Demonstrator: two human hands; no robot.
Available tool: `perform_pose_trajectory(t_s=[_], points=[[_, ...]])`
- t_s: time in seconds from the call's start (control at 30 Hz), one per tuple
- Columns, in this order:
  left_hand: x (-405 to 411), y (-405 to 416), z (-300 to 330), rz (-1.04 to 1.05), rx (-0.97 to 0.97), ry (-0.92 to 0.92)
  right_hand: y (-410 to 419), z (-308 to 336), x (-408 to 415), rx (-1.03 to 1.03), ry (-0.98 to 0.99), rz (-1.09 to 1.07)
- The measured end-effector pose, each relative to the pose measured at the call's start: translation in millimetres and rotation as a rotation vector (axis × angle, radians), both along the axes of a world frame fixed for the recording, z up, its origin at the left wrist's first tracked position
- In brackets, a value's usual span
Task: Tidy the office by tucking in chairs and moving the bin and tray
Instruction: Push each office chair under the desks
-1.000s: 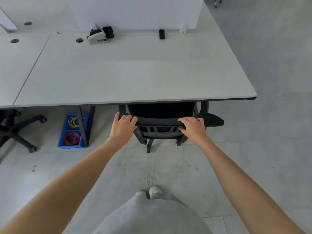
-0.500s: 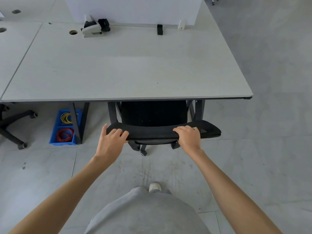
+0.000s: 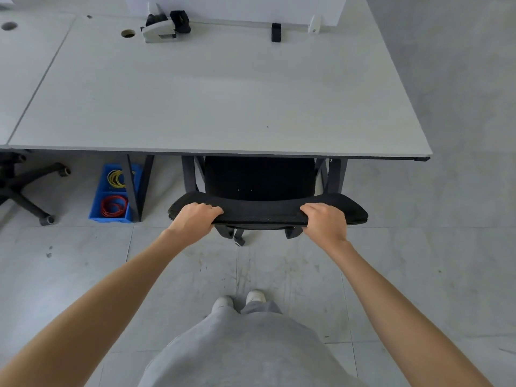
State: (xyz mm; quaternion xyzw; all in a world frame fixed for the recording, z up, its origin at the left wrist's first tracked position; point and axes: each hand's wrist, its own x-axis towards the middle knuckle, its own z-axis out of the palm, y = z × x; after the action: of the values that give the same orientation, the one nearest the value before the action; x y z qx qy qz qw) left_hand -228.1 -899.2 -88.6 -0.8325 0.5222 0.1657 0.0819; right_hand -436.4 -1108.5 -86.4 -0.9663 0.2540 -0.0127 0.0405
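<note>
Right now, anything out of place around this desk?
Blue tray of coiled cables sits on the floor under the desk, against a leg. Both hands grip the chair back.

I see a pale grey tabletop (image 3: 217, 93) with a white divider panel (image 3: 237, 7) along its far edge and a round cable hole (image 3: 128, 33). The floor (image 3: 418, 247) has grey tiles with some scuff marks. A second tabletop (image 3: 25, 60) joins on the left.
</note>
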Motion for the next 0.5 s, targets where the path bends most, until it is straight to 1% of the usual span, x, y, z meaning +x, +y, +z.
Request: perform_pose_trajectory(t_s=[0.1,0.2,0.27,0.33,0.4,0.47,0.5], points=[[3.9,8.3,2.5,-0.009,0.041,0.004,11.3,-3.8,1.6,-0.006,-0.04,-0.005],[1.4,25.1,1.6,-0.004,0.069,-0.026,25.5,-11.1,-2.6,0.0,-0.046,0.012],[-2.2,37.6,4.3,0.003,0.087,-0.011,36.5,-15.4,-4.1,0.011,-0.042,0.028],[-5.5,48.3,6.1,0.012,0.068,0.005,44.0,-18.2,-7.1,0.019,-0.047,0.05],[-7.6,57.7,8.1,0.026,-0.029,0.017,47.5,-17.7,-9.3,0.022,-0.055,0.063],[-10.3,64.1,7.2,-0.031,-0.249,0.008,46.3,-15.1,-12.5,0.024,-0.087,0.099],[-10.8,65.7,4.7,-0.085,-0.349,-0.026,44.0,-13.4,-14.7,0.03,-0.116,0.135]])
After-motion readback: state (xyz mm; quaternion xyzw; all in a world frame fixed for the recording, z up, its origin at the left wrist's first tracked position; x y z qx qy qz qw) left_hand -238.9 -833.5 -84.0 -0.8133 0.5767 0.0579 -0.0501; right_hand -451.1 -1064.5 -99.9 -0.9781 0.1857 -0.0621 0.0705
